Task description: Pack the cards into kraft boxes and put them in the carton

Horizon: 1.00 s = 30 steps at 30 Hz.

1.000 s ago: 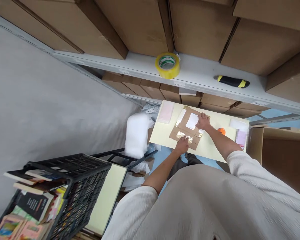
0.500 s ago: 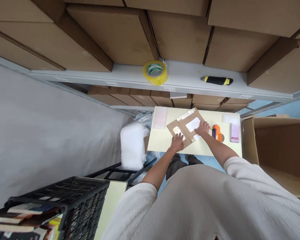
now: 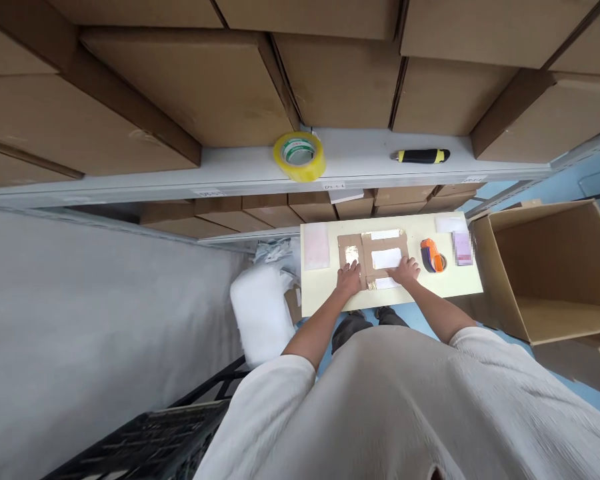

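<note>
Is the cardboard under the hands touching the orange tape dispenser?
Apart. The head view shows it: a strip of the pale tabletop lies between the right edge of the cardboard and the orange tape dispenser.

left hand (image 3: pixel 349 279): palm down, outstretched | right hand (image 3: pixel 405 271): palm down, thumb inward | forearms (image 3: pixel 314 328): bare, extended forward

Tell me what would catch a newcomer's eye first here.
The yellow tape roll stands out on the grey shelf, left of a utility knife. An orange tape dispenser sits on the pale table, right of the taped cardboard under the left hand and right hand. A large cardboard box gapes open at the right.
</note>
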Motion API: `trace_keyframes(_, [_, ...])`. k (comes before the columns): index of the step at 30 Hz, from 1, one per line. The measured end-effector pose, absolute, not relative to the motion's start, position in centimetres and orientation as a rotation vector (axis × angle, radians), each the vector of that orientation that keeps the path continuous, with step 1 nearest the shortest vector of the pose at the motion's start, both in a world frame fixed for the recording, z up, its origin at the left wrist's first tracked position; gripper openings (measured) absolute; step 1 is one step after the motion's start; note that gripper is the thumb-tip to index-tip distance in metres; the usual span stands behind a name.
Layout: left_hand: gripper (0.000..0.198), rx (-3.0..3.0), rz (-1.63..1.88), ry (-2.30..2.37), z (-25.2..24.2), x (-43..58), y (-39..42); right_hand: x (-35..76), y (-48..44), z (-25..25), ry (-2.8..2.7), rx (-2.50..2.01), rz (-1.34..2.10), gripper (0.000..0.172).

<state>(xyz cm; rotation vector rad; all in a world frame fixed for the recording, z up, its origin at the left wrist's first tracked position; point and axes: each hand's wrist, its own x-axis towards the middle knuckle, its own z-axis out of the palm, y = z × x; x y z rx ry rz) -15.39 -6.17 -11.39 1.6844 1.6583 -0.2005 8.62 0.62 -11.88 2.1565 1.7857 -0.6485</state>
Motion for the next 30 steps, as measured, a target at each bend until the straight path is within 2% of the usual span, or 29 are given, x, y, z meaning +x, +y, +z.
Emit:
trace_keyframes(3, [0.072,1.683,-0.209,1.643,-11.2,-15.8,-6.0,8.7,0.1,-11.9,1.729,2.154,-0.657,0.079])
trace_keyframes(8, [0.061,1.682,-0.127,1.706,-11.2,-16.7,-5.3,9.4,1.8,-11.2,1.853,2.111,-0.733,0.052])
trace_keyframes(11, [0.055,1.638,-0.012,1.813,-11.6,-17.3,-4.5,9.5,3.5,-10.8,1.818,2.098,-0.768,0.046])
trace_keyframes(20, [0.061,1.145,0.240,1.953,-12.7,-17.8,-2.4,9.0,5.6,-10.7,1.681,2.215,-0.985,0.041])
trace_keyframes(27, [0.041,0.865,0.515,2.056,-12.7,-17.9,-2.0,9.9,6.2,-10.3,1.630,2.340,-1.071,0.038])
trace_keyframes(30, [0.045,0.814,0.647,2.130,-12.5,-18.6,-2.0,10.6,6.5,-9.9,1.677,2.481,-1.098,0.043])
